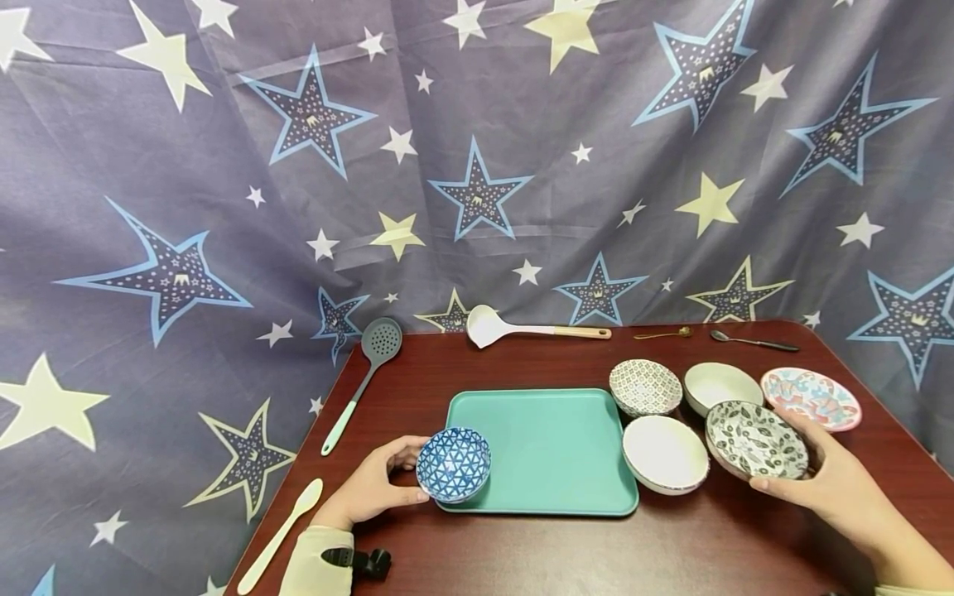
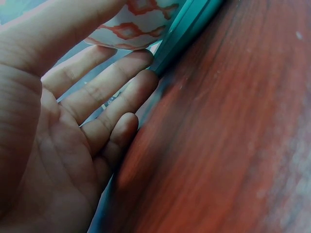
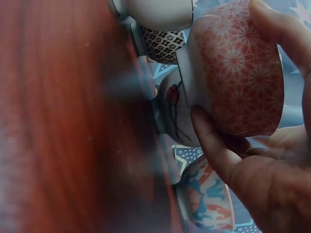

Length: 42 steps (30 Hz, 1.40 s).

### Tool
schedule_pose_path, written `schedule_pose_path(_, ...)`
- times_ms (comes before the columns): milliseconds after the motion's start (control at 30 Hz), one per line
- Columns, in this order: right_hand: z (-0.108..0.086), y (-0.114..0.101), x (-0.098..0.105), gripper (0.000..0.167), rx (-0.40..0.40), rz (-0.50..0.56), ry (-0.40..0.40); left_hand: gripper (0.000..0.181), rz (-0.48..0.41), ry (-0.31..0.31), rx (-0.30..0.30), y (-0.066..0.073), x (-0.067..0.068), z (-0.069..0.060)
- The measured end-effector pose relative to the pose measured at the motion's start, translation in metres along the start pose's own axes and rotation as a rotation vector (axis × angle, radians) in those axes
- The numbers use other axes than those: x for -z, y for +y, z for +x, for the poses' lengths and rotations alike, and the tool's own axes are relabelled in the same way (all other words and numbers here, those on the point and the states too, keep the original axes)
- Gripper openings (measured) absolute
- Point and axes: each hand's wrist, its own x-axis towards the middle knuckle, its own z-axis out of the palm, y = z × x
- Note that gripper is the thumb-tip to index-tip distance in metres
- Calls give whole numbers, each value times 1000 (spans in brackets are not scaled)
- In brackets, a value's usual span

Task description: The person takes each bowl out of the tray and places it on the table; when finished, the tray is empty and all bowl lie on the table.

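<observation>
My left hand (image 1: 378, 487) holds a small bowl (image 1: 454, 465) with a blue triangle pattern inside, thumb in front and fingers behind. The bowl is over the left front corner of the green tray (image 1: 551, 451). In the left wrist view its white outer wall (image 2: 133, 29) carries orange figures, with fingertips against it. My right hand (image 1: 835, 476) grips a bowl (image 1: 756, 440) with dark leaves inside, thumb at the rim. In the right wrist view this bowl (image 3: 238, 68) has a red flowered outside and is lifted off the table, a finger under its foot.
Near the right hand stand a white bowl (image 1: 666, 454), a patterned bowl (image 1: 645, 386), a cream bowl (image 1: 721, 387) and a pink-and-blue dish (image 1: 811, 399). A ladle (image 1: 484, 325) and two small spoons lie behind. A skimmer (image 1: 382, 341) and pale spoon (image 1: 279, 538) lie left.
</observation>
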Motion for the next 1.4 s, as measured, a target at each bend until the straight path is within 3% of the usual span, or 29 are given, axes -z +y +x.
schedule_pose_path(300, -7, 9, 2, 98, -72, -38, -23, 70, 8, 3, 9, 0, 0, 1)
schedule_pose_path(633, -7, 12, 0, 97, -41, -24, -18, 70, 21, 2, 7, 0, 1, 1)
schedule_pose_path(933, -10, 16, -1, 96, -65, -95, -29, 69, 13, 0, -5, 2, 0, 1)
schedule_pose_path(1400, -11, 15, -1, 95, -64, -87, -39, 69, -3, 2, 9, 0, 0, 0)
